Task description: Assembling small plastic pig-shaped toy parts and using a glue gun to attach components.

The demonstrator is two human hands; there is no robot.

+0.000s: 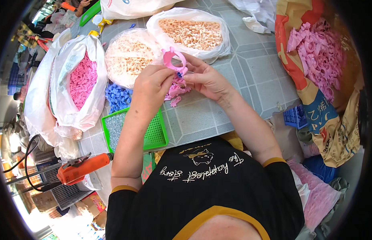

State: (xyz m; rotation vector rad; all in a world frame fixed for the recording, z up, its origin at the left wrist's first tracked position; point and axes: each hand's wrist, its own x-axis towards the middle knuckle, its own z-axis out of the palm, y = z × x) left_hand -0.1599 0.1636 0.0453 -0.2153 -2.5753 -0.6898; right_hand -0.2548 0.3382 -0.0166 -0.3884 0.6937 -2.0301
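Over the table, a pink ring-shaped plastic part (169, 59) is held up between both hands. My left hand (151, 82) pinches its lower left side. Fingers of my right hand (208, 80) close on it from the other side. A small dark blue piece (179, 75) shows at the part's lower end, between the fingertips; whether it is fixed there I cannot tell. Below the hands lie more pink plastic parts (176, 93), partly hidden. Small blue plastic pieces (117, 97) are heaped left of my left wrist. Near the table's front edge a green basket (167, 138) holds small grey metal bits.
White bags of peach-coloured pieces (190, 34) and pink pieces (83, 80) stand on the table (250, 68). A paper sack of pink parts (320, 56) is at the right, near a blue basket (294, 117). An orange power tool (84, 168) sits at the left.
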